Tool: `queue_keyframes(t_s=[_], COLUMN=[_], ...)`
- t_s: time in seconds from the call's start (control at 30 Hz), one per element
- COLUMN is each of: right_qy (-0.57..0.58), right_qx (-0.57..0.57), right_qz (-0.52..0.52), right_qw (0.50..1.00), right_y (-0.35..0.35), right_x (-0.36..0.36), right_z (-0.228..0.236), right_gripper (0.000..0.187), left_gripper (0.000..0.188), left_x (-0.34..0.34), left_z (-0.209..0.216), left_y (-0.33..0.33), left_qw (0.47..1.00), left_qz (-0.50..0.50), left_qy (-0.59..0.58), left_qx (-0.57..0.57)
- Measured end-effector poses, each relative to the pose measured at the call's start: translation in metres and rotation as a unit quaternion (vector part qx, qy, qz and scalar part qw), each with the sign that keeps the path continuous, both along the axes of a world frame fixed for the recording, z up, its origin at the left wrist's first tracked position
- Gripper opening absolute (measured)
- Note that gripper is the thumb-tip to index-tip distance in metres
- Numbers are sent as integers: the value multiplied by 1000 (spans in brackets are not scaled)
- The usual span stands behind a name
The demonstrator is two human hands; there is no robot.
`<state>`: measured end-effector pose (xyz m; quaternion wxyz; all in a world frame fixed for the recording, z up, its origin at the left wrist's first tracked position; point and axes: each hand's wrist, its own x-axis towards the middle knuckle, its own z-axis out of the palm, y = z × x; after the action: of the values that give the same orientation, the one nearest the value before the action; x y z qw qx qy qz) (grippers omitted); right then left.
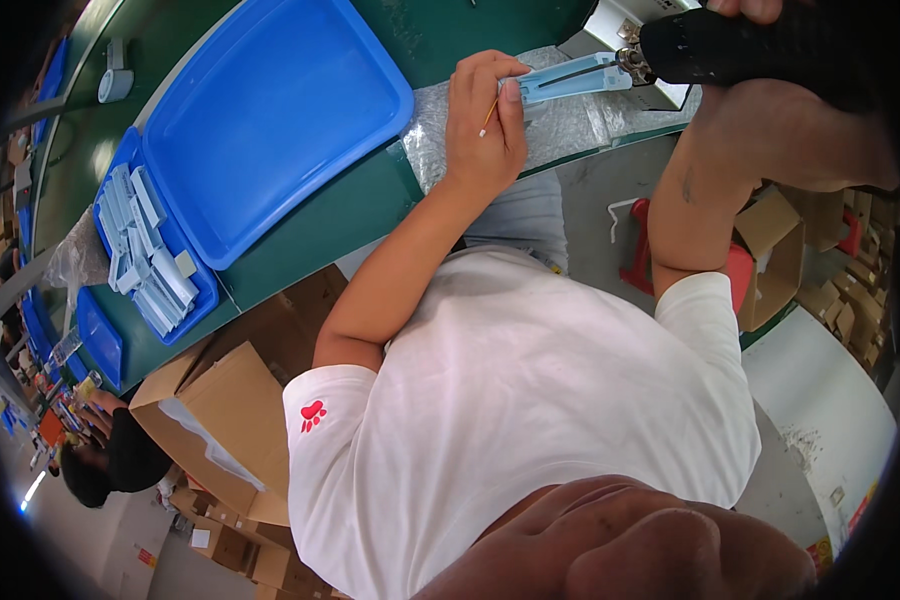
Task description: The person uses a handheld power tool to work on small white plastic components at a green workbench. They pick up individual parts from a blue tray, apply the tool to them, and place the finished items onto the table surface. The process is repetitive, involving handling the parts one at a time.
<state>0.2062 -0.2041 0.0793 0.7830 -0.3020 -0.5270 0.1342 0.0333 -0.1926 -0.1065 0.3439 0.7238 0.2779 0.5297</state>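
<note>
My left hand [485, 120] grips one end of a long, light blue plastic housing [595, 80] at the table's near edge. A thin orange-yellow wire-like piece with a white tip [487, 118] crosses my left fingers. My right hand [775, 125] is wrapped round a black power screwdriver [735, 48], its fingertips showing at the top edge. From the tool's metal chuck [635, 65], a long thin dark bit runs along the housing toward my left fingers. Whether the bit's end touches a screw is hidden by the hand.
Clear bubble wrap [430, 135] covers part of the green table [370, 215]. A big blue tray [280, 110] lies left of my hand, beside a smaller blue tray [207, 290] of pale plastic strips [135, 225]. Open cardboard boxes [225, 420] stand below the table. Another person [135, 450] sits far left.
</note>
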Motion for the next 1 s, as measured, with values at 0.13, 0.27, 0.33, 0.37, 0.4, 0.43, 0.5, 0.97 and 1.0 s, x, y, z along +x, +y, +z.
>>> queue_keyframes(t_s=[0.13,0.27,0.33,0.37,0.4,0.43,0.5,0.97,1.0], right_qy=[-3,-34,-47,-41,-36,-33,50,175,169], right_qx=[-8,-32,-51,-58,-69,-76,-53,128,112], right_qz=[18,112,170,182,194,165,130,289,261], right_qw=[1000,993,983,981,978,983,989,933,944], right_y=[1,2,-2,-3,-6,-12,-19,-34,-30], right_x=[1,19,28,29,31,13,28,62,59], right_z=[-3,-7,-5,-4,-5,3,-18,77,71], right_gripper=[42,44,44,44,44,47,82,86,81], left_gripper=[14,14,14,14,14,15,19,50,50], left_x=[0,1,0,0,-1,-1,-2,-71,-80], left_z=[-2,-2,0,1,2,1,3,58,55], left_y=[1,-1,-2,-2,-3,-3,-4,175,212], left_qw=[1000,1000,1000,1000,1000,999,999,944,923], left_qz=[0,-2,-3,-4,-3,-3,4,-16,-11], left_qy=[1,-1,4,7,11,24,45,189,144], left_qx=[2,-17,-23,-23,-23,-23,-7,-270,-356])
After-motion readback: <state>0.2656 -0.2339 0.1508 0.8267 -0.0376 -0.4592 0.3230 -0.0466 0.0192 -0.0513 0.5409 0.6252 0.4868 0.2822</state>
